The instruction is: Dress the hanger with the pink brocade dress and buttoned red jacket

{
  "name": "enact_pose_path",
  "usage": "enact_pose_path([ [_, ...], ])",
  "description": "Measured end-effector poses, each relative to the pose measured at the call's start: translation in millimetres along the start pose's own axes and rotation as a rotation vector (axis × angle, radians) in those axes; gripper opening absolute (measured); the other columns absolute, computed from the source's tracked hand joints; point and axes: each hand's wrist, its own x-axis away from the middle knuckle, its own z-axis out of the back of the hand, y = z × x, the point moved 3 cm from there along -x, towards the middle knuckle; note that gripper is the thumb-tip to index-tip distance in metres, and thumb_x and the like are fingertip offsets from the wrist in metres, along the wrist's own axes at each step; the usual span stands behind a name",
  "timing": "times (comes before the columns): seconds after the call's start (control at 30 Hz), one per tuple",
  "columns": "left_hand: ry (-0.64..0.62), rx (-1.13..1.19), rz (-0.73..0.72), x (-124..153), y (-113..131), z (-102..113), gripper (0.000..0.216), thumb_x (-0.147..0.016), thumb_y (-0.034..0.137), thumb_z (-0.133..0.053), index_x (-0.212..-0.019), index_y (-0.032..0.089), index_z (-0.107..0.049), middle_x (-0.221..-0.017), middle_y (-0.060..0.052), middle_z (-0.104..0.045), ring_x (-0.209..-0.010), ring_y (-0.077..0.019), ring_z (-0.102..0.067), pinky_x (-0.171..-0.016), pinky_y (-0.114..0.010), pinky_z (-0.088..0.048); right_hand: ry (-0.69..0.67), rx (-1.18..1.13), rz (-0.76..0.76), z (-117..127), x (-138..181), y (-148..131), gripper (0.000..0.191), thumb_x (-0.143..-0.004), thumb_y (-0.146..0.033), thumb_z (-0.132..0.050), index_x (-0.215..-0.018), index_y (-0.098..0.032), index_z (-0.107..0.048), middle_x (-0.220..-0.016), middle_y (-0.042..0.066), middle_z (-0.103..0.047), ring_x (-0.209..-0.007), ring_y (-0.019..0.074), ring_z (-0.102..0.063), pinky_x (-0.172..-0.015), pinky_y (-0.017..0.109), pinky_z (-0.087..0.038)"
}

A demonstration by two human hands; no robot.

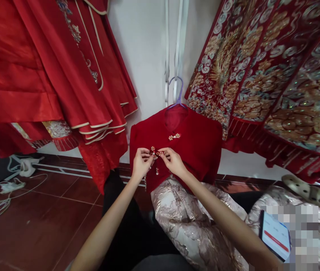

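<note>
A short red jacket (199, 139) hangs on a purple hanger (180, 94) in front of me. Near its collar sits a gold floral frog fastener (174, 137) with pearl-like beads. Lower on the front, my left hand (143, 162) pinches a beaded flower fastener (153, 149) with a dangling bead string. My right hand (172, 160) is beside it, thumb and fingers pinched on a small gold fastener loop (160, 153). The two hands almost meet at the jacket's front edge. A bead drop (157, 171) hangs just below them.
Red garments (72, 75) hang at left, and a heavily embroidered red garment (261, 75) at right. Pale brocade fabric (182, 210) lies under my right arm. A lit phone (275, 235) is at lower right. White cables (4, 192) lie on the tiled floor (49, 218).
</note>
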Motion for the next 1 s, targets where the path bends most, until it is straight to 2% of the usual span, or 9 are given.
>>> enact_pose_path([
  [0.07,-0.089,0.100,0.046,-6.1,-6.2,-2.9,0.027,-0.069,0.017,-0.066,-0.092,0.017,-0.052,-0.086,-0.003,-0.062,-0.077,-0.0129,-0.063,-0.072,-0.027,-0.052,0.034,-0.031,-0.024,-0.9,-0.1,0.4,0.020,-0.086,-0.024,-0.051,-0.104,-0.020,-0.059,-0.092,0.004,-0.064,-0.079,0.0130,-0.062,-0.069,0.024,-0.053],
  [0.13,-0.124,0.135,0.081,-8.7,-10.8,-5.7,0.026,-0.067,0.015,-0.067,-0.090,0.016,-0.054,-0.082,-0.003,-0.063,-0.075,-0.0126,-0.063,-0.075,-0.029,-0.052,0.047,-0.052,-0.040,-1.6,-0.3,0.3,0.020,-0.085,-0.024,-0.053,-0.104,-0.020,-0.059,-0.089,0.003,-0.065,-0.078,0.0127,-0.063,-0.069,0.024,-0.053],
  [0.3,-0.017,0.158,0.145,-9.7,-15.2,-8.2,0.029,-0.060,0.014,-0.072,-0.083,0.014,-0.056,-0.081,-0.003,-0.063,-0.067,-0.0107,-0.061,-0.069,-0.027,-0.052,0.038,-0.067,-0.027,-1.2,-1.5,-3.2,0.017,-0.085,-0.025,-0.054,-0.099,-0.021,-0.062,-0.093,0.003,-0.068,-0.079,0.0122,-0.064,-0.069,0.024,-0.054],
  [0.47,-0.063,0.277,0.128,-7.9,-6.7,-14.3,0.026,-0.060,0.016,-0.073,-0.081,0.013,-0.059,-0.078,-0.003,-0.066,-0.069,-0.0116,-0.063,-0.073,-0.027,-0.052,0.062,-0.046,-0.019,0.1,-0.7,-7.7,0.020,-0.084,-0.026,-0.054,-0.100,-0.020,-0.065,-0.092,0.003,-0.068,-0.079,0.0123,-0.064,-0.070,0.025,-0.055],
  [0.6,-0.030,0.261,0.145,-5.7,-2.7,-13.0,0.022,-0.062,0.019,-0.072,-0.082,0.012,-0.065,-0.080,-0.006,-0.070,-0.075,-0.0141,-0.066,-0.078,-0.030,-0.053,0.078,-0.032,-0.012,-0.3,-1.2,-11.6,0.021,-0.085,-0.025,-0.053,-0.101,-0.020,-0.065,-0.093,0.004,-0.067,-0.079,0.0126,-0.064,-0.068,0.024,-0.055],
  [0.73,-0.024,0.260,0.143,-5.6,-2.7,-11.1,0.026,-0.063,0.024,-0.074,-0.086,0.011,-0.068,-0.083,-0.009,-0.072,-0.077,-0.0162,-0.067,-0.081,-0.033,-0.053,0.097,-0.013,-0.002,-1.3,-3.2,-14.9,0.021,-0.085,-0.025,-0.052,-0.100,-0.019,-0.066,-0.095,0.005,-0.066,-0.078,0.0124,-0.063,-0.068,0.024,-0.055],
  [1.0,-0.053,0.170,0.063,-8.3,-1.0,-8.4,0.022,-0.070,0.027,-0.068,-0.087,0.011,-0.068,-0.087,-0.010,-0.072,-0.079,-0.0174,-0.068,-0.080,-0.033,-0.054,0.179,-0.021,-0.004,-5.5,-6.7,-18.7,0.021,-0.086,-0.028,-0.052,-0.097,-0.018,-0.067,-0.093,0.005,-0.066,-0.076,0.0125,-0.063,-0.069,0.024,-0.056],
])
